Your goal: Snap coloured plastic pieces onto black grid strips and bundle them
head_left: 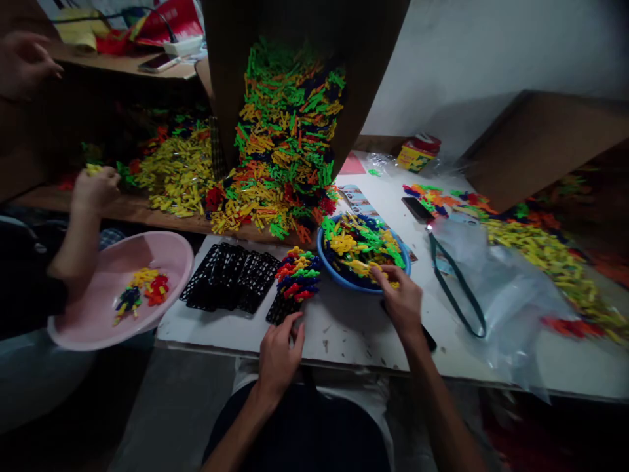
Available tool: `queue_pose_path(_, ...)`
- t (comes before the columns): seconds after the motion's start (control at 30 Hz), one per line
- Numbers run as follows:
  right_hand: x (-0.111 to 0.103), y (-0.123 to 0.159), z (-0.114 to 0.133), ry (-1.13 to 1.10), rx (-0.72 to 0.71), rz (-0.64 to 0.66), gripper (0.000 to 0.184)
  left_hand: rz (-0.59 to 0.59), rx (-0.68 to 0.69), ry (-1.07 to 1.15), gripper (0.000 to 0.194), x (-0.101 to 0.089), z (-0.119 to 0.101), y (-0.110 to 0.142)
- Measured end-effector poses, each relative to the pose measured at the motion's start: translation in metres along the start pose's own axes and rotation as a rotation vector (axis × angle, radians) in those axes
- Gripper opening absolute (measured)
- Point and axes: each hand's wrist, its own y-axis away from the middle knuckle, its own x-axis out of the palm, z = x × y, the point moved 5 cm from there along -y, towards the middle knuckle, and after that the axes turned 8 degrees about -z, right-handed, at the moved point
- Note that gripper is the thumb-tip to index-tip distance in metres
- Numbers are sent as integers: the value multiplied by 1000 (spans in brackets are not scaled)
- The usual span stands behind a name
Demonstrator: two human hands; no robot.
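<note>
At round bowl (351, 286), right hand (403, 303) on knobbly pieces (362, 267)

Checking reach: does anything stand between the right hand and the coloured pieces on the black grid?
The near-left rim of the blue bowl lies between the right hand and those coloured pieces; the left hand sits off that line.

- My right hand (400, 303) — fingertips at a yellow piece (360, 267) in the blue bowl (350, 284).
- My left hand (280, 353) — by a black grid (280, 310) bearing coloured pieces (297, 273).
</note>
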Motion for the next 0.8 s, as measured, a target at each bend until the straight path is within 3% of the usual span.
queue_pose_path(0.1, -21, 12, 35, -86, -149, 118, 31, -42, 100, 51, 46, -11, -9, 3)
queue_pose_path(0.17, -20, 30, 64, -144, -322, 282, 21, 2, 151, 24, 57, -13, -12, 5)
queue_pose_path(0.27, 2, 63, 99, -277, -512, 503, 12, 72, 183, -32, 35, -15, -6, 6)
queue_pose_path(0.33, 23, 78, 112, -337, -588, 562, 11, 91, 169, -63, 18, -17, 3, 5)
queue_pose_path(0.4, 43, 85, 119, -354, -645, 589, 12, 81, 155, -87, 12, -22, 13, 1)
queue_pose_path(0.53, 71, 80, 127, -353, -750, 596, 15, 19, 137, -83, 22, -37, 29, -8)
queue_pose_path(0.7, 86, 70, 137, -373, -762, 608, 17, 0, 115, -73, 16, -42, 41, -20)
queue_pose_path(0.8, 88, 64, 139, -382, -727, 524, 17, -8, 73, -43, 14, -36, 49, -33)
